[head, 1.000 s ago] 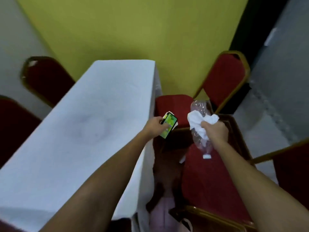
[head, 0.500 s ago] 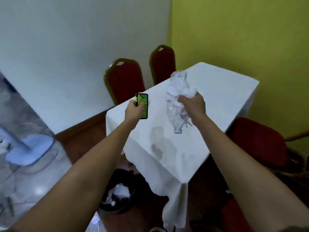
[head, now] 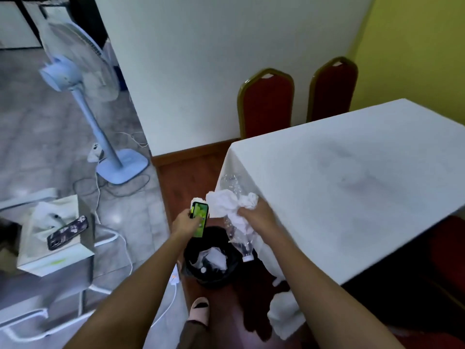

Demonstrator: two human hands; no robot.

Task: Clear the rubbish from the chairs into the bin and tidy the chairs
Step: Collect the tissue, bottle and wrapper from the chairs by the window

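The right hand (head: 254, 217) is closed tight around a clear, squashed plastic bottle (head: 239, 238) and crumpled white tissue (head: 231, 201), above the round black bin (head: 214, 270). The left hand (head: 186, 222) grips a small green packet (head: 200, 219) beside them.

I see right hand (head: 254, 217) gripping crumpled white tissue (head: 230, 202) and clear crushed plastic bottle (head: 239, 238) above black bin (head: 211, 263); left hand (head: 186, 224) gripping green packet (head: 200, 219).
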